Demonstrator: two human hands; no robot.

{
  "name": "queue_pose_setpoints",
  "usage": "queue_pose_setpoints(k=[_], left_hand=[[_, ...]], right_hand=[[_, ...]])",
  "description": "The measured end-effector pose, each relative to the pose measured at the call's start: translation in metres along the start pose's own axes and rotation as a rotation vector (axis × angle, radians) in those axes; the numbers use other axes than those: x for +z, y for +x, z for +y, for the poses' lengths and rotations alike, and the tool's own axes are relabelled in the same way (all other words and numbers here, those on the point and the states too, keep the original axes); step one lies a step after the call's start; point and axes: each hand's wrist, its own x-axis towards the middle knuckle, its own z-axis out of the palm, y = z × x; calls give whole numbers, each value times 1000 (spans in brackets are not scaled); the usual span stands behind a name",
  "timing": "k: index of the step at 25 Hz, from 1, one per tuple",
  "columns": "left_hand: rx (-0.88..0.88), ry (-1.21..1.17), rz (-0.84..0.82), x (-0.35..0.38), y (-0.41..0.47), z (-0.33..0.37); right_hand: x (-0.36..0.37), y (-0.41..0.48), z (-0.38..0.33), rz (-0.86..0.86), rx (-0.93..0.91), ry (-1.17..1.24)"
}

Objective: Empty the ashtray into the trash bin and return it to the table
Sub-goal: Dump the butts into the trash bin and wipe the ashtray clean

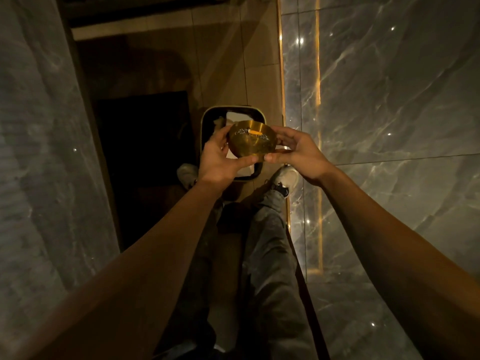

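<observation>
A round gold metal ashtray point(250, 141) is held in the air directly above the trash bin point(205, 120), a dark rectangular bin with a pale rim standing on the floor. The ashtray is tipped away from me, and a cigarette butt point(255, 132) with grey ash lies inside near its far edge. My left hand point(220, 158) grips the ashtray's left side and bottom. My right hand point(298, 154) grips its right side, thumb under the base. White paper point(237, 116) lies inside the bin.
A grey marble wall point(389, 126) with a gold trim strip rises close on the right. A grey marble surface point(39, 152) stands on the left. A dark mat point(145, 141) lies left of the bin. My two shoes point(284, 178) stand by the bin's near edge.
</observation>
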Motion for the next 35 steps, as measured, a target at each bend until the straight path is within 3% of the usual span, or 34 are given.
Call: queue_pose_setpoints(k=[12, 19, 26, 35], left_hand=[[-88, -96, -53, -2, 26, -40], [-238, -95, -55, 2, 51, -86], [-408, -211, -41, 3, 92, -117], [-436, -280, -28, 5, 135, -158]], right_hand=[[14, 19, 28, -17, -28, -13], [24, 34, 62, -14, 74, 35], [40, 67, 101, 65, 253, 147], [65, 101, 132, 283, 219, 82]])
